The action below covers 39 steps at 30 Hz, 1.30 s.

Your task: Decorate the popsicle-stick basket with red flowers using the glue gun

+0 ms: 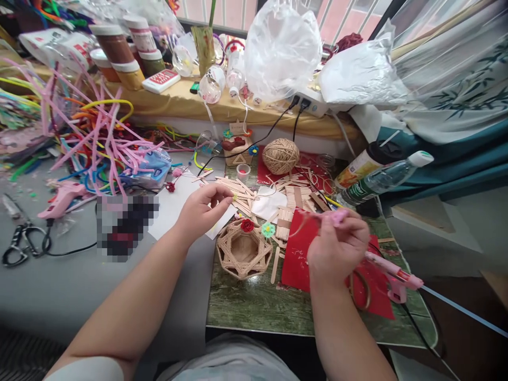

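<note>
Pink piece point(338, 217) is pinched by fingers of the right hand point(337, 246), right of the twine basket point(238, 265); fingers of the left hand point(205, 209) pinch a small yellowish piece point(234, 197) near its far side. The basket stands on the desk point(238, 309), a red flower point(246, 225) and green flower point(268, 229) on its far rim, a twine ball point(280, 156) beyond it, a pink glue gun point(393, 269) to its right.

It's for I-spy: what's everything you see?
Basket: 1, tan, centre front
Rose: 1, red, basket rim
Flower: 1, green, basket rim
Craft sticks: many, pale, behind basket
Twine ball: 1, tan, back
Glue guns: 2, pink, either side
Scissors: 1, black handles, left
Pipe cleaners: many, mixed, left
Jars: several, mixed, ledge left
Bottle: 1, clear, back right
Plastic bags: several, whitish, ledge
Left hand: 1, bare, left
Right hand: 1, bare, over red sheet
</note>
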Each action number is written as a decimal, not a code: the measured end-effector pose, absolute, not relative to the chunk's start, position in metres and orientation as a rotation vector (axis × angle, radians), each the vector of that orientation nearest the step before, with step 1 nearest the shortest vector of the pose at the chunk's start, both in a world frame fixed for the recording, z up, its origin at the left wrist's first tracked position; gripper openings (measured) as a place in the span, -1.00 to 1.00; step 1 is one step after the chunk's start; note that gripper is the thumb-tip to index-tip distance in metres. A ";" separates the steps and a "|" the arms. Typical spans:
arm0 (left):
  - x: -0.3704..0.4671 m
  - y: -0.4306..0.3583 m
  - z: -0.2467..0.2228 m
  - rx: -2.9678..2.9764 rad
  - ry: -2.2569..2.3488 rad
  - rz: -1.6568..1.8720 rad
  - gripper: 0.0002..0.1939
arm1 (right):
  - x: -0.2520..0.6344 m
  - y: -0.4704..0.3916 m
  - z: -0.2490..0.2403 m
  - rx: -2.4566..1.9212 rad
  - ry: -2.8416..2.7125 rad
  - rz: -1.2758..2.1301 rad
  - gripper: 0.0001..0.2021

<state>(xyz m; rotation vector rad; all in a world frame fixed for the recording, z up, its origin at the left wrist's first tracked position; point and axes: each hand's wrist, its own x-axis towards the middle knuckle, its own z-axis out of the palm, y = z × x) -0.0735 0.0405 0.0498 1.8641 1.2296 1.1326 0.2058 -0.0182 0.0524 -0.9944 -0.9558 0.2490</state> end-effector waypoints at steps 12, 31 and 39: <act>-0.031 -0.004 0.082 2.125 0.709 0.737 -0.54 | 0.168 -0.043 0.049 -0.875 -1.041 0.885 -0.73; -0.041 0.011 0.066 1.954 0.759 0.964 -0.72 | 0.174 -0.033 0.046 -0.837 -0.741 0.773 -0.74; -0.028 -0.003 0.081 2.392 0.681 0.555 -0.37 | 0.166 -0.046 0.040 -0.776 -0.875 0.864 -0.74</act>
